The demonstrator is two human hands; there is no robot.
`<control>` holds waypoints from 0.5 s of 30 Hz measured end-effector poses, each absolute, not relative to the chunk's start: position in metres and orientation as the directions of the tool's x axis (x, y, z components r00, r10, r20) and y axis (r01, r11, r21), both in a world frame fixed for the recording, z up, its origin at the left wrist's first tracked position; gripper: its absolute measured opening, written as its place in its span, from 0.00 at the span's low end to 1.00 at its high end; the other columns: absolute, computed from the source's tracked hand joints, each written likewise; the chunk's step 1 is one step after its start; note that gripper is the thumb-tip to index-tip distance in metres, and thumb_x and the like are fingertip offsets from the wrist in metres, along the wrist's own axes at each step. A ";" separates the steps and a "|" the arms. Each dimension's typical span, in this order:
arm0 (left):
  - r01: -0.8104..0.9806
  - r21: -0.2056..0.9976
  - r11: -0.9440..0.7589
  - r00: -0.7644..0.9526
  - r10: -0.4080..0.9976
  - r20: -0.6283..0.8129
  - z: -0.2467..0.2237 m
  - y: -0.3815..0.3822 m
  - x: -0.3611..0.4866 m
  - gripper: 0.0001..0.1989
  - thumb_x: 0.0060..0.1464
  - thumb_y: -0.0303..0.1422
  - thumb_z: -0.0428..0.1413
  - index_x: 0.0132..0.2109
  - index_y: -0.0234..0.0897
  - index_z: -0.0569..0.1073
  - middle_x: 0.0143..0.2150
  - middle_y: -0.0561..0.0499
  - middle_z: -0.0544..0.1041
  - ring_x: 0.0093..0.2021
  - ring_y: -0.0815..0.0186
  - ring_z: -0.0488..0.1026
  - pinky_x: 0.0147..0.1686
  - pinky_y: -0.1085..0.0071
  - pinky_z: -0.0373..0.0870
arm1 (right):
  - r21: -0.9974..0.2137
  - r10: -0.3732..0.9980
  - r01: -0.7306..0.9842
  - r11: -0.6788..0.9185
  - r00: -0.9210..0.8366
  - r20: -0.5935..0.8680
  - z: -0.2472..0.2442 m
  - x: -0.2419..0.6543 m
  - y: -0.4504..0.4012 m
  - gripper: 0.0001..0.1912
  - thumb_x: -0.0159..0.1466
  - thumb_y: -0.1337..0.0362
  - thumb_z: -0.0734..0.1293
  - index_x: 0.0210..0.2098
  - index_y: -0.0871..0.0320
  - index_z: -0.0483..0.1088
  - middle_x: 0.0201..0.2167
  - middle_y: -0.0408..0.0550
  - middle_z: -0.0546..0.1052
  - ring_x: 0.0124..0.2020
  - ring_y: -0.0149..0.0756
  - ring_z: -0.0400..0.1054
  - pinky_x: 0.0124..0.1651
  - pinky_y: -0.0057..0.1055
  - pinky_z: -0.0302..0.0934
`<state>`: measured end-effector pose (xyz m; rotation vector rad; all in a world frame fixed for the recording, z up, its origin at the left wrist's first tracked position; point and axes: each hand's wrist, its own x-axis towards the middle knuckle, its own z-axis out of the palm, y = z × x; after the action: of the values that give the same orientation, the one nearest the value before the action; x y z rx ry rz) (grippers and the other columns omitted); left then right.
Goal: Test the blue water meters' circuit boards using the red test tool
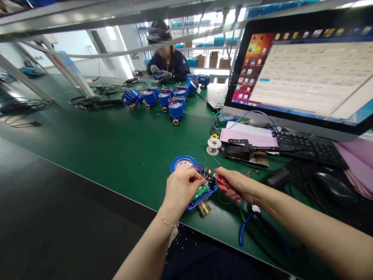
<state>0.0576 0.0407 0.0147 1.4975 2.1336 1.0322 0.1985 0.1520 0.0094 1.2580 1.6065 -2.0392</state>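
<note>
thumb and fingertips of the left hand (182,184) sit close together, as i see it from my end, over the wires (201,168) and the green board (199,193) of an opened blue meter (184,161); whether they pinch a wire, i cannot tell. the right hand (233,182) is closed around a red lighter (223,181), its metal end toward the wires, where a small flame (209,171) shows. the opened meter lies by the front edge of the green table (116,144), dial to the far side, brass fitting (204,209) toward the edge, both hands at it.

working across from the left, i get a pale frame leg (86,88) and, beside it, dark cables (96,99) in a tangle. then comes a cluster of blue meters (164,97) with brass ends, well apart from the one at my hands; behind them a co-worker (180,64) holds another blue unit (157,75) in gloved hands. past my meter stands a white spool (214,146), with pink paper (247,136) next to it and a soldering iron (265,149) resting in its stand (239,149). blue-handled pliers (242,233) lie below the right forearm. farthest right, i have a lit monitor (303,77), a black keyboard (311,147) and a mouse (335,188).
</note>
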 end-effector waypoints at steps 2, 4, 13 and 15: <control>0.669 0.720 0.184 -0.386 0.914 0.125 0.015 0.040 0.057 0.06 0.45 0.25 0.61 0.24 0.38 0.73 0.28 0.54 0.74 0.33 0.67 0.69 0.36 0.69 0.63 | -0.665 0.282 0.683 -0.301 -0.603 -0.746 0.011 0.198 0.152 0.29 0.65 0.49 0.46 0.14 0.57 0.53 0.06 0.36 0.49 0.08 0.22 0.41 0.11 0.20 0.39; 0.668 0.721 0.183 -0.384 0.915 0.124 0.015 0.040 0.057 0.06 0.45 0.25 0.61 0.24 0.37 0.73 0.28 0.54 0.74 0.34 0.67 0.69 0.37 0.69 0.63 | -0.668 0.267 0.690 -0.278 -0.612 -0.744 0.011 0.197 0.153 0.28 0.65 0.50 0.46 0.14 0.57 0.54 0.06 0.36 0.50 0.08 0.22 0.41 0.11 0.20 0.39; 0.680 0.713 0.173 -0.373 0.918 0.133 0.015 0.041 0.057 0.06 0.45 0.25 0.61 0.24 0.37 0.74 0.27 0.55 0.73 0.33 0.67 0.69 0.35 0.70 0.62 | -0.670 0.243 0.671 -0.318 -0.625 -0.741 0.009 0.197 0.158 0.28 0.65 0.50 0.46 0.14 0.57 0.54 0.06 0.36 0.50 0.07 0.22 0.41 0.11 0.20 0.39; 0.678 0.714 0.173 -0.376 0.917 0.136 0.014 0.042 0.056 0.06 0.45 0.25 0.61 0.24 0.38 0.74 0.26 0.55 0.73 0.33 0.67 0.69 0.35 0.70 0.62 | -0.678 0.248 0.668 -0.307 -0.632 -0.734 0.009 0.197 0.158 0.28 0.65 0.50 0.46 0.14 0.58 0.54 0.06 0.36 0.50 0.07 0.22 0.41 0.11 0.20 0.39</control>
<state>0.0562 0.0417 0.0145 1.5191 2.1291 1.0237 0.1968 0.1580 0.0090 1.1556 1.6356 -2.0154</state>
